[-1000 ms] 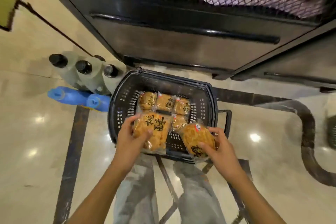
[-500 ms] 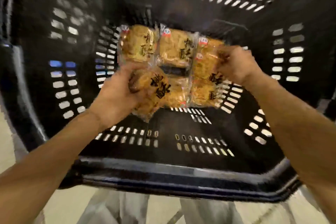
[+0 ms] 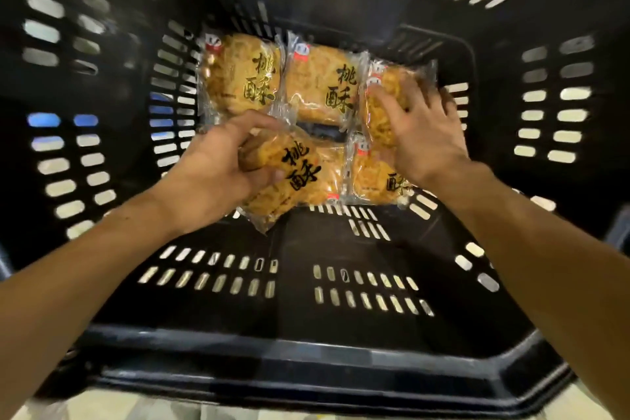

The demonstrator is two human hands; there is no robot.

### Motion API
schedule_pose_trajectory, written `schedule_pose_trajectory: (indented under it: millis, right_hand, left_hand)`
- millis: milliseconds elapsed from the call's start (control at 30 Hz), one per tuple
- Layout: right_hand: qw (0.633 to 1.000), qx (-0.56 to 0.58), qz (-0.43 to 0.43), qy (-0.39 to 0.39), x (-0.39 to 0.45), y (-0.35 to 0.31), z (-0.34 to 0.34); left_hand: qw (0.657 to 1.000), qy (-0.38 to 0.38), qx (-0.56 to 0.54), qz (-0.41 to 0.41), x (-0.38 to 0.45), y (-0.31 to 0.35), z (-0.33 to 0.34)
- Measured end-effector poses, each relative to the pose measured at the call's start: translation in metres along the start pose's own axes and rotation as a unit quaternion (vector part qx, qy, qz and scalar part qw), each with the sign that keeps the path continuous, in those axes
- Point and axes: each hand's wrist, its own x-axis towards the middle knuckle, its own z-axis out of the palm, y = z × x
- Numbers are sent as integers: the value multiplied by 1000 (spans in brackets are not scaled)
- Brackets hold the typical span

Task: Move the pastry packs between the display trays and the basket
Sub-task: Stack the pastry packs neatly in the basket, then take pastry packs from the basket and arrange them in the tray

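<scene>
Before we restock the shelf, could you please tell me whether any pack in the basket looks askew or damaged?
One clear-wrapped golden pastry pack, gripped by the left hand, sits tilted against the squared rows in the black slotted plastic basket. No damage shows.

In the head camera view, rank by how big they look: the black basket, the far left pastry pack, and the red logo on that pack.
1. Black basket, largest; it fills nearly the whole view.
2. Far left pastry pack.
3. Red logo on its corner, smallest.
The wide lens and nearness stretch the basket's near rim, but the order is clear.
</scene>
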Motion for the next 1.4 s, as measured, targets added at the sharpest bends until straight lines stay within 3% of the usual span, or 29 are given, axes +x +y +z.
schedule_pose_trajectory:
  millis: [233, 433, 500, 600, 700, 800, 900, 933, 1000, 1100, 1267, 1333, 1400]
  right_hand:
    - [995, -12, 97, 26, 15, 1, -2]
    - [996, 48, 79, 0, 8, -2, -27]
    - [997, 49, 51, 43, -15, 7, -48]
    - [981, 77, -14, 175, -72, 28, -77]
    - [960, 152, -34, 233, -126, 42, -97]
    - [945, 152, -42, 288, -161, 47, -99]
    - [946, 160, -35, 280, -179, 51, -82]
    - [945, 155, -30, 285, -181, 54, -75]
    - [946, 131, -26, 295, -182, 56, -62]
    - [955, 79, -34, 284, -178, 58, -50]
    - [940, 105, -51, 322, -176, 61, -44]
    - [941, 100, -62, 316, -176, 62, -45]
    - [946, 108, -66, 297, -180, 61, -50]
  left_hand:
    - [999, -1, 38, 29, 15, 16, 23]
    - [992, -61, 95, 58, 22, 33, 42]
    - [987, -88, 117, 62, 26, 41, 54]
    - [985, -113, 122, 48, 43, 49, 73]
    - [976, -114, 160, 93, 63, 56, 97]
    - [931, -97, 320, 146, 86, 59, 129]
    - [831, -26, 523, 186, 94, 62, 155]
    - [814, 4, 550, 187, 90, 64, 161]
    - [803, 57, 566, 176, 75, 66, 172]
    - [777, -2, 611, 151, 54, 57, 186]
    - [802, -44, 585, 112, 59, 45, 191]
    - [823, -37, 553, 127, 51, 53, 184]
    - [823, -22, 553, 132, 29, 72, 168]
